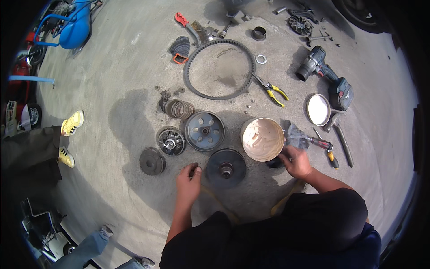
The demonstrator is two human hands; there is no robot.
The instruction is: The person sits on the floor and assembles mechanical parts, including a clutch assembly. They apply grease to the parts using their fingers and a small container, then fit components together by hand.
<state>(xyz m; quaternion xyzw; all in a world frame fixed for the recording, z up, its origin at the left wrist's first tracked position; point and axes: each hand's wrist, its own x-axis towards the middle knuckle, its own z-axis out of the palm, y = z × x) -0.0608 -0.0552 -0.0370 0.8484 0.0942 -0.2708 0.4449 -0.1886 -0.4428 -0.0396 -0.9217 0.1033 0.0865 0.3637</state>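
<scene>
Greasy concrete floor [112,80]: left hand [188,181] pinches a small dark part [195,167] beside the pulley disc [225,168]; right hand [295,161], curled, touches the grease tub [262,139].

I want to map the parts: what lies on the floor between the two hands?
In the head view, a dark round pulley disc lies between the left hand and right hand.

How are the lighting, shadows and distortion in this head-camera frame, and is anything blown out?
Head view: hard sunlight, with the person's dark shadow over the concrete floor around the left hand; the white lid is glared out; strong fisheye bend and black vignette at the rim; centre parts sharp, edges softer.
</scene>
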